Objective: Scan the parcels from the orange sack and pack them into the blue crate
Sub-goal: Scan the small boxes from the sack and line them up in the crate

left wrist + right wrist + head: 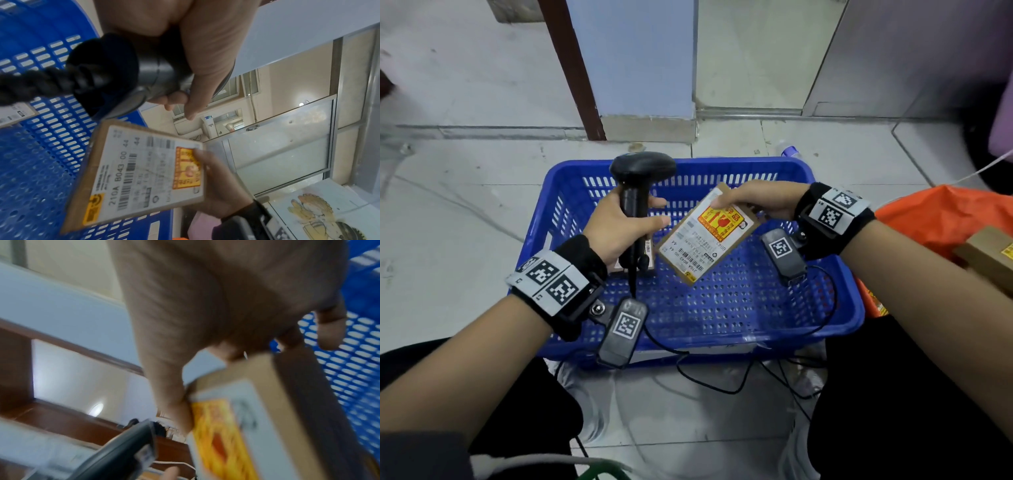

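Over the blue crate (722, 168), my left hand (619, 226) grips the handle of a black barcode scanner (642, 168), held upright with its head at the top. My right hand (753, 202) pinches the far end of a flat cardboard parcel (705, 236), label side up, tilted toward the scanner. The label carries barcodes and an orange-yellow fragile sticker (186, 168). In the left wrist view the scanner's base (115, 73) sits just above the parcel (141, 170). Another labelled parcel (649, 250) lies on the crate floor behind my left hand. The orange sack (941, 219) lies at the right.
A cardboard box (989, 257) rests on the sack at the right edge. Black cables (722, 380) trail over the floor in front of the crate. A wall corner and brown door frame (575, 75) stand behind the crate. My legs frame the crate's near side.
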